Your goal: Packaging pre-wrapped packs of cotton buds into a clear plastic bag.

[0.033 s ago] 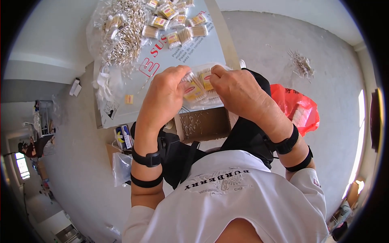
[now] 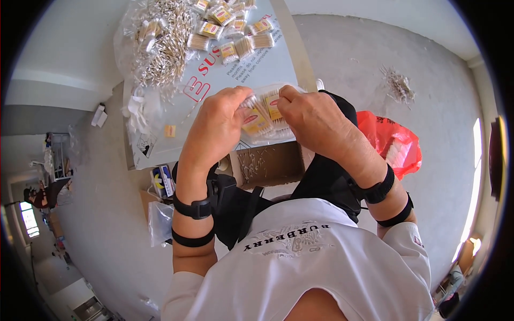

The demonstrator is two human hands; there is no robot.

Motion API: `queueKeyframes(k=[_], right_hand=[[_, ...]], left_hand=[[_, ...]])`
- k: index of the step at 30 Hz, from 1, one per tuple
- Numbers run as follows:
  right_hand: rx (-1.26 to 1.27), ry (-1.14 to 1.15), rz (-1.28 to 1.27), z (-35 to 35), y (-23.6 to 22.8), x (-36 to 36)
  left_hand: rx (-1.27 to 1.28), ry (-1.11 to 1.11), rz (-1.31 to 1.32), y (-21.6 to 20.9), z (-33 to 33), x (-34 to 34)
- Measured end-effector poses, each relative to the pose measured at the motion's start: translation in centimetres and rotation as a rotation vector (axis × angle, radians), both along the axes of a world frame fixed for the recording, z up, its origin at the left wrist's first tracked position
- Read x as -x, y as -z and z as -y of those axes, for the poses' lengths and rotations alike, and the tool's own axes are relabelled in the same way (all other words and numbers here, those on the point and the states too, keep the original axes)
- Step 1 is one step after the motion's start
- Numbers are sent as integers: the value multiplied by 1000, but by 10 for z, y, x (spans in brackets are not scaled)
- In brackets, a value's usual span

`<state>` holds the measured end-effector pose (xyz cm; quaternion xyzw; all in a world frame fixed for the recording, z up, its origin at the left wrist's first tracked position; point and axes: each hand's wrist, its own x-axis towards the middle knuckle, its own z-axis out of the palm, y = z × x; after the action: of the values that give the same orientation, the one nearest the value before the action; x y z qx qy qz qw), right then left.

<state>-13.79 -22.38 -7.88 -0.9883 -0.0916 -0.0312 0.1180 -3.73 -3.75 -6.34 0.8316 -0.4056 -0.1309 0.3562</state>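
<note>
Over the near edge of the table, my left hand (image 2: 220, 120) is closed on a pack of cotton swabs (image 2: 256, 122) with a yellow label, tilted between thumb and fingers. Close beside it, my right hand (image 2: 316, 119) is closed, its thumb and fingertips pinched at the top of a second yellow-labelled swab pack (image 2: 272, 104). Clear plastic (image 2: 262, 140) surrounds both packs; whether the right fingers grip the pack, the plastic or both is partly hidden.
On the table (image 2: 251, 75) lie a heap of loose cotton swabs (image 2: 166, 48), several bundled swab packs (image 2: 227, 52) and a small yellow label (image 2: 170, 131). An open cardboard box (image 2: 276, 165) with scattered swabs sits below my hands. A red plastic bag (image 2: 388, 144) stands at right; swabs (image 2: 399, 85) lie piled on the floor.
</note>
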Motion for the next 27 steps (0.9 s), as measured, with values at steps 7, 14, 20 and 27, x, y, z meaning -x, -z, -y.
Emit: queueKeyframes(k=[7,14,20,27], right_hand=[[-117,22,-11,1,1,0],[-600,-64,209,-27,11,-10],[-564,-1,111,-30,24,-9],[-545,-49,129,-30,15,-14]], left_hand=[[-87,114,28,0,12,-2],[-166,-24,303,8,16,6],[-18,-319,154,21,-3,5],[106,-432,-141,20,-12,0]])
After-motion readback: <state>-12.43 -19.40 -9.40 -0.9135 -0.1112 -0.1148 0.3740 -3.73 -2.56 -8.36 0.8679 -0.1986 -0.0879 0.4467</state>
